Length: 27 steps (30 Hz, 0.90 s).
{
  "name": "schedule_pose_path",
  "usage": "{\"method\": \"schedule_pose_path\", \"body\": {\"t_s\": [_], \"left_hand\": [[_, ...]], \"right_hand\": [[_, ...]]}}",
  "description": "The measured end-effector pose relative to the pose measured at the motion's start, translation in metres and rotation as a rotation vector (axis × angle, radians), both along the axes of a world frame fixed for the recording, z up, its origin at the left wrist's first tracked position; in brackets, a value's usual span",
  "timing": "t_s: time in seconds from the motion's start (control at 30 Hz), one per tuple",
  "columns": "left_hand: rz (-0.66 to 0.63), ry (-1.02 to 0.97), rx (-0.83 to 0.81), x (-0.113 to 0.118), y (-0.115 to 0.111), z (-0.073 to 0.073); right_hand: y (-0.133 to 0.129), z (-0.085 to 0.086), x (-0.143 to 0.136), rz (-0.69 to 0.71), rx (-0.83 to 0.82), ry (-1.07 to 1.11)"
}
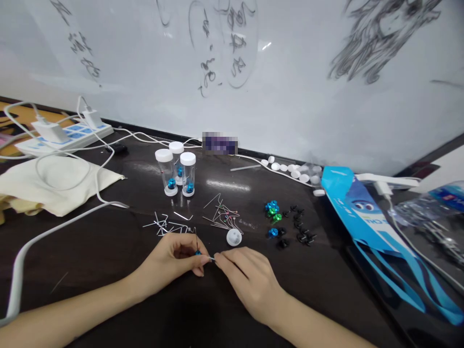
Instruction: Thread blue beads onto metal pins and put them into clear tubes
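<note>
Between the thumb and fingers of my left hand (184,253) is a small blue metal piece (197,253), with a thin bent wire (196,237) standing up from it. My right hand (250,275) pinches a thin silver hex key (212,259), whose tip points at the blue piece; whether they touch is hidden by the fingertips. Just beyond my hands lie a pile of L-shaped hex keys (163,226), several wires with coloured beads (226,217) and a round white cap (234,237). Farther right are blue and green metal pieces (272,209) and black screws (306,237).
Three clear tubes with white caps (188,174) stand at the back. White caps (290,169) lie along the whiteboard (145,63). Left are a power strip (72,135), cables and a cream cloth (61,183). A blue strapped bag (355,208) lies right.
</note>
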<state>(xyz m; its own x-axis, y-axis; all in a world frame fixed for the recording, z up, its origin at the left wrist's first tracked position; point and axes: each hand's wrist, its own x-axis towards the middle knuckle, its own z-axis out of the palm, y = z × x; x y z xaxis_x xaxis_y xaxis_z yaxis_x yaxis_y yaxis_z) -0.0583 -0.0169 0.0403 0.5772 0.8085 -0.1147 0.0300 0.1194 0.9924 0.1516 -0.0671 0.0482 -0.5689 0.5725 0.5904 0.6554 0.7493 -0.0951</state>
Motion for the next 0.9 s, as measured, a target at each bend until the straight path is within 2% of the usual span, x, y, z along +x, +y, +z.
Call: {"method": "schedule_pose_path", "body": {"t_s": [0.13, 0.3, 0.37, 0.43, 0.57, 0.63, 0.8, 0.9], "left_hand": [[0.015, 0.027, 0.067, 0.001, -0.003, -0.002], [0.020, 0.166, 0.288, 0.001, -0.007, -0.001], [0.017, 0.191, 0.330, 0.001, -0.008, -0.001], [0.017, 0.176, 0.292, 0.001, -0.007, 0.000], [0.040, 0.088, 0.080, 0.001, -0.001, 0.001], [0.050, 0.067, 0.030, 0.001, 0.003, 0.001], [0.037, 0.050, 0.025, 0.001, 0.002, -0.002], [0.024, 0.066, 0.047, 0.002, -0.002, -0.002]], "right_hand": [[0.000, -0.008, 0.001, -0.008, -0.034, 0.012], [0.000, -0.009, 0.000, 0.000, -0.237, 0.068], [0.000, -0.008, -0.001, 0.007, -0.280, 0.087], [0.000, -0.006, -0.002, -0.001, -0.277, 0.104], [0.002, -0.003, -0.003, -0.043, -0.237, 0.117], [0.003, -0.002, -0.003, -0.042, -0.192, 0.105], [0.004, -0.005, -0.001, 0.010, -0.117, 0.125], [0.004, -0.006, 0.001, 0.040, -0.183, 0.150]]}}
